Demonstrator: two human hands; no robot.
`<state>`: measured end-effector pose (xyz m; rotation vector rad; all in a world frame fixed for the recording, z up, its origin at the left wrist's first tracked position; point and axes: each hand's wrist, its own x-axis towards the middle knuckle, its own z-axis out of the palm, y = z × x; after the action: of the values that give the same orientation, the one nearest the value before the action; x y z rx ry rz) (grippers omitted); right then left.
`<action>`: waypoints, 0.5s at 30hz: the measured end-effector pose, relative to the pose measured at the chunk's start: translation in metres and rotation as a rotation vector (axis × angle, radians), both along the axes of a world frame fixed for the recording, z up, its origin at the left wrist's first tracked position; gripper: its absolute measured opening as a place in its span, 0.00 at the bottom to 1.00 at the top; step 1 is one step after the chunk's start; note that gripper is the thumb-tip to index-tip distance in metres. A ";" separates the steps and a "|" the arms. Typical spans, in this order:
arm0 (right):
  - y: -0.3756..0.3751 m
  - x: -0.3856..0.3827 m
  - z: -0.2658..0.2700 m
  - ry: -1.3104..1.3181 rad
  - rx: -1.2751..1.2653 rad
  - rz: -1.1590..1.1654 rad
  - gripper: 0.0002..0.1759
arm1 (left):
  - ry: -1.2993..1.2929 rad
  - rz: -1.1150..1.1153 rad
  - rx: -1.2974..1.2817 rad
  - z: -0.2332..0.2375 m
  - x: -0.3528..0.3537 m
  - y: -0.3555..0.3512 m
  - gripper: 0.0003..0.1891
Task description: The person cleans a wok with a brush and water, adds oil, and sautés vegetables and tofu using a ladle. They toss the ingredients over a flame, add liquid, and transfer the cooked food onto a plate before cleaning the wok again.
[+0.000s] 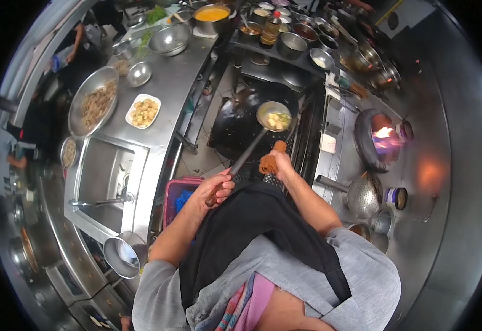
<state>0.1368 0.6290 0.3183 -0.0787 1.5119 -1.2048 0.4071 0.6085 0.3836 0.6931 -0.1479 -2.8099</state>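
Note:
My left hand (216,188) is closed round the long handle of a ladle (245,157). The ladle's round bowl is over the right side of a dark wok (231,132), with pale yellow and green food pieces (277,121) in it. In my right hand (282,163) is a bunched orange-brown cloth (268,164), at the wok's near right edge. Whether the cloth is wrapped round a wok handle is hidden. Left of the wok, a white dish (153,101) of browned pieces stands on the steel counter (169,69).
A large bowl of shredded food (108,85), a metal bowl (139,74) and a sink (105,165) are on the left. Seasoning pots and an oil bottle (270,28) line the back. Flame burns in a burner (369,140) at right, near a perforated strainer (365,196). Other people stand far left.

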 end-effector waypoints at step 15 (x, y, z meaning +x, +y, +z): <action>0.024 -0.015 -0.003 -0.206 0.005 0.008 0.19 | -0.665 0.504 -0.589 0.106 0.121 0.056 0.41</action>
<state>0.1220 0.6532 0.3154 0.0418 1.3332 -1.1663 0.5280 0.6647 0.4892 1.2498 -0.7547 -1.8320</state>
